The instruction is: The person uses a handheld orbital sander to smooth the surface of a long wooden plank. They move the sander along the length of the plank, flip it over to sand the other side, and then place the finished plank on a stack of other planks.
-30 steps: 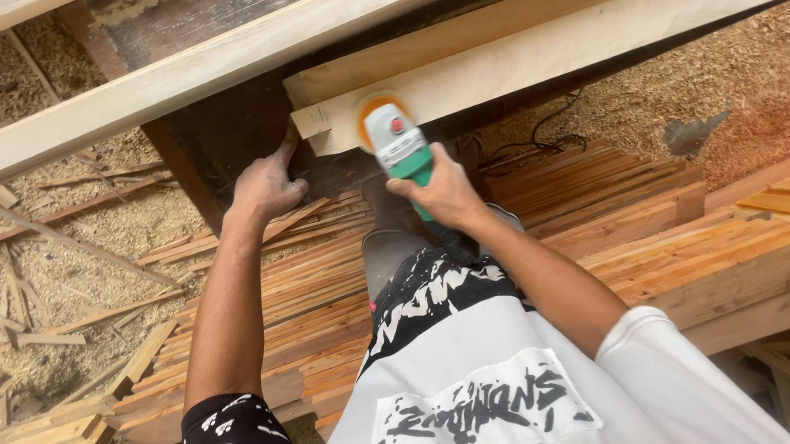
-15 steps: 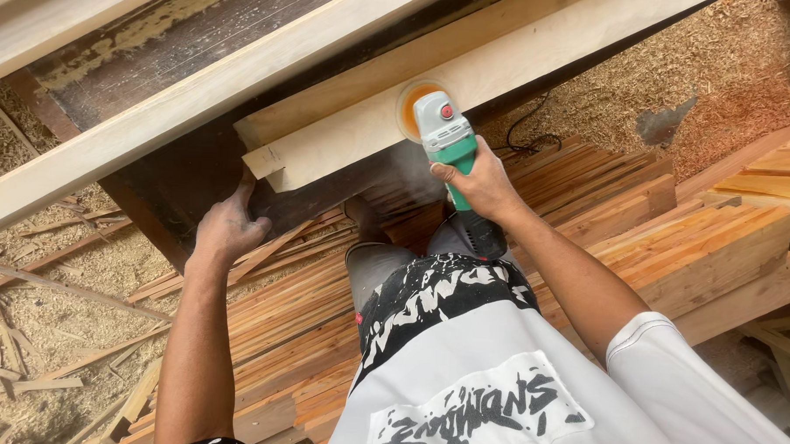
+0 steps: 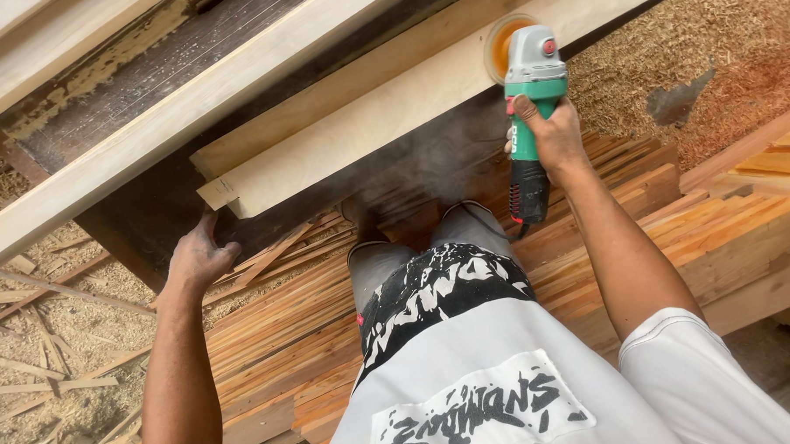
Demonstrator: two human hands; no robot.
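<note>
Right hand: the right hand, upper right of the frame, is wrapped tight around the green body of an angle grinder.
Grinder: its orange disc sits against the pale wooden plank near the plank's upper right end; a haze of dust hangs below.
Left hand: the left hand, left of centre, is pressed with curled fingers against the dark workbench edge just under the plank's lower left end, holding nothing loose.
Surroundings: stacked reddish boards lie lower right; sawdust covers the floor at upper right.
</note>
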